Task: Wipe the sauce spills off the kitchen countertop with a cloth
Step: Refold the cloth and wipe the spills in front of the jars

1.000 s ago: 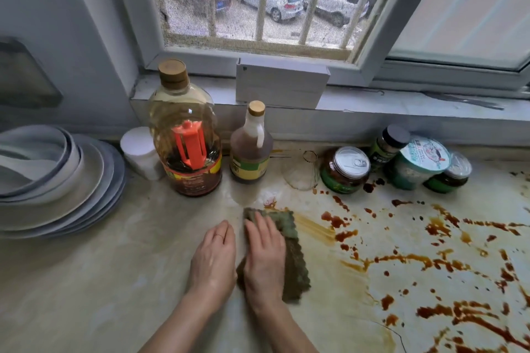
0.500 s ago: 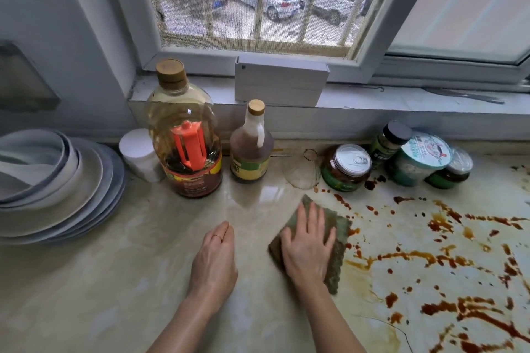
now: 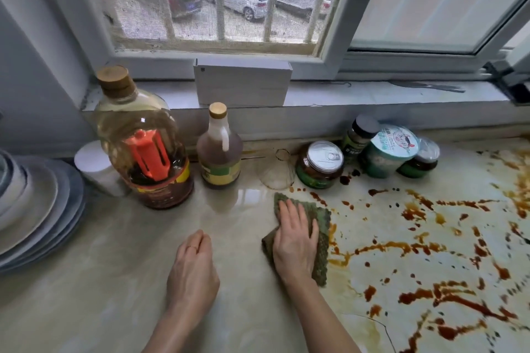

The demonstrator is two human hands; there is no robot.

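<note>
Well, the right hand (image 3: 295, 243) lies flat on the green cloth (image 3: 322, 226), its grip spread, straight fingers pressing the cloth onto the counter (image 3: 114, 281) just in front of a clear glass (image 3: 276, 172) and at the left edge of the brown sauce spills (image 3: 415, 246) covering the counter's right side. The left hand (image 3: 193, 272) rests on the counter beside it, apart from the cloth, its grip loose and curled around nothing. Behind stand an oil bottle (image 3: 143, 146), a smaller bottle (image 3: 219, 152) and some jars (image 3: 319, 165), with plates (image 3: 37, 203) stacked far left.
</note>
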